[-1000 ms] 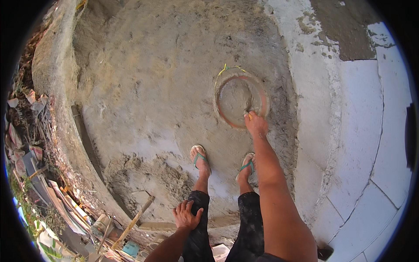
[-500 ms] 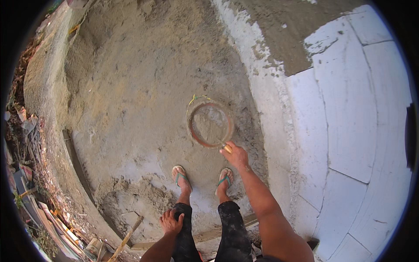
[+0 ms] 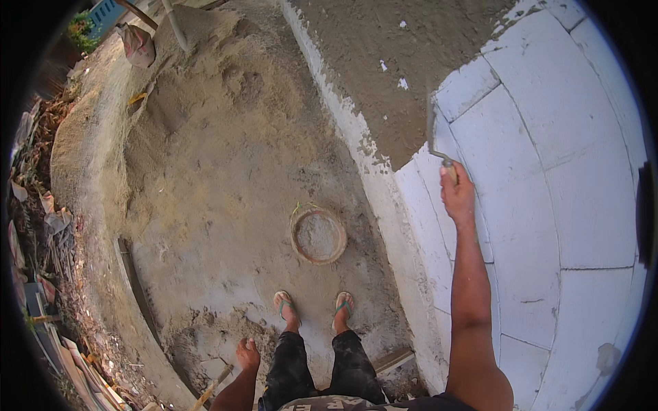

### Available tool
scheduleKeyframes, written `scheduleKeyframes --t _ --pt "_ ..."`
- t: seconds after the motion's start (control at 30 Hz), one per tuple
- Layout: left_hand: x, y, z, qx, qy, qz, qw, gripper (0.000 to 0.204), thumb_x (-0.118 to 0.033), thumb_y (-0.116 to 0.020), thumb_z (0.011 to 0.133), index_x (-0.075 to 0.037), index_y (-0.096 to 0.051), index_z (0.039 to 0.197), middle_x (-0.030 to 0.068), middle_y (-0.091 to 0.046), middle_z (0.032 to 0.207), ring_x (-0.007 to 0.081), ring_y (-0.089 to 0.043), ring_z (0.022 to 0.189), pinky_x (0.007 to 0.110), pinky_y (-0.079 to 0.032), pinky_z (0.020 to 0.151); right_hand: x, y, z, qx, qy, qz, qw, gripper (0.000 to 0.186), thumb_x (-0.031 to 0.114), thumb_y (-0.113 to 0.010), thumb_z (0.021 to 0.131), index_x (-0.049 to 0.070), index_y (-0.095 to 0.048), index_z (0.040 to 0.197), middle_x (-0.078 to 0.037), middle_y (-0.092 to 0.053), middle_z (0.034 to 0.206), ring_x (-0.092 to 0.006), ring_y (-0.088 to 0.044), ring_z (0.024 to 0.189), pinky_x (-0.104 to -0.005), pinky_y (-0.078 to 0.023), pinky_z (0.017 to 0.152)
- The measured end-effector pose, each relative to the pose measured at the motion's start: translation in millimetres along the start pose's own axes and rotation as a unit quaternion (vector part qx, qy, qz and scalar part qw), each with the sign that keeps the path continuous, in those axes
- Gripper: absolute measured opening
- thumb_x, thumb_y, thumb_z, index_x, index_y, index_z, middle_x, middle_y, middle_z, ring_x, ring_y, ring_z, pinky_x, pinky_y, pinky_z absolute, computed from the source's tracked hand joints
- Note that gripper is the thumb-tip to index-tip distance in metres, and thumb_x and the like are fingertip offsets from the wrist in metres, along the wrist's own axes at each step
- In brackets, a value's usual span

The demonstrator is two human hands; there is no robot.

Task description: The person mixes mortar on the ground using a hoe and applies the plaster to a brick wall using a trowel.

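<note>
My right hand (image 3: pixel 457 192) grips the handle of a trowel (image 3: pixel 444 159), whose blade is at the edge of grey mortar (image 3: pixel 370 68) coating part of a white block wall (image 3: pixel 521 171). My left hand (image 3: pixel 248 353) hangs beside my left leg, fingers loosely bent and apparently empty. A round tub (image 3: pixel 319 234) of wet grey mix, with a thin cord at its rim, stands on the ground in front of my sandalled feet (image 3: pixel 286 305).
A sand pile (image 3: pixel 199 89) and a sack (image 3: pixel 137 44) lie ahead at left, near leaning poles (image 3: pixel 175 27). Along the left runs a rough ledge (image 3: pixel 103 171) with debris beyond. A wooden-handled tool (image 3: pixel 212 387) lies low at left.
My right hand has moved from the tub up and right to the wall with the trowel. My left hand has left my knee. The view has shifted, showing more wall and sand pile.
</note>
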State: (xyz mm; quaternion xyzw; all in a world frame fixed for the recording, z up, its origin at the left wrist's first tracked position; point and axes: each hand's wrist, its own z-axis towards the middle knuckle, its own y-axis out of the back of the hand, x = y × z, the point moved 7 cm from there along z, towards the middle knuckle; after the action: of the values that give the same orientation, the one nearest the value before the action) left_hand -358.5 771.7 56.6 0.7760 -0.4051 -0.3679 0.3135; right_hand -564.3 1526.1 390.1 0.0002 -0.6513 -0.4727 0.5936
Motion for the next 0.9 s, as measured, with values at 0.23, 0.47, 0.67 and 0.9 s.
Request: scheduleKeyframes --t 0.23,0.47,0.67,0.9 --pt "2.3 -62.1 -3.4 0.019 -0.108 0.034 0.993 0.041 -0.038 -0.06 0.098 -0.007 -0.063 0.125 0.0204 -0.066 0.118 0.0423 -0.059 0.114 0.052 -0.045 0.098 -44.1 -106.9 -105.9 0.09 -0.053 -0.053 0.993 0.035 0.034 -0.065 0.101 0.01 -0.06 0.127 -0.002 -0.061 0.074 -0.0116 -0.06 0.064 -0.0282 -0.048 0.058" --pt "-22.3 -109.5 -13.4 0.204 -0.062 0.181 0.96 0.064 -0.057 -0.059 0.092 -0.015 -0.056 0.141 0.012 -0.054 0.141 0.0339 -0.044 0.137 0.055 -0.027 0.116 -285.9 -421.8 -208.7 0.273 -0.004 -0.462 0.844 0.027 0.034 -0.056 0.101 0.014 -0.062 0.119 -0.012 -0.075 0.097 -0.0358 -0.072 0.097 -0.0511 -0.055 0.079" --pt "-6.4 -136.1 -14.9 0.257 0.012 0.257 0.932 0.073 -0.064 -0.055 0.091 -0.02 -0.048 0.149 0.0096 -0.044 0.153 0.033 -0.035 0.145 0.056 -0.019 0.12 -362.8 -522.6 -255.6 0.337 -0.034 -0.446 0.828 0.023 0.031 -0.056 0.1 0.014 -0.068 0.11 -0.011 -0.075 0.098 -0.0313 -0.074 0.092 -0.0468 -0.058 0.077" --pt "0.6 -138.3 -22.1 0.252 0.015 0.297 0.921 0.076 -0.064 -0.054 0.092 -0.02 -0.044 0.153 0.0091 -0.044 0.153 0.0322 -0.035 0.145 0.057 -0.019 0.12 -361.3 -475.5 -302.0 0.335 -0.134 -0.277 0.89 0.044 0.052 -0.059 0.096 0.02 -0.069 0.124 -0.012 -0.075 0.108 -0.0327 -0.073 0.095 -0.0456 -0.057 0.081"
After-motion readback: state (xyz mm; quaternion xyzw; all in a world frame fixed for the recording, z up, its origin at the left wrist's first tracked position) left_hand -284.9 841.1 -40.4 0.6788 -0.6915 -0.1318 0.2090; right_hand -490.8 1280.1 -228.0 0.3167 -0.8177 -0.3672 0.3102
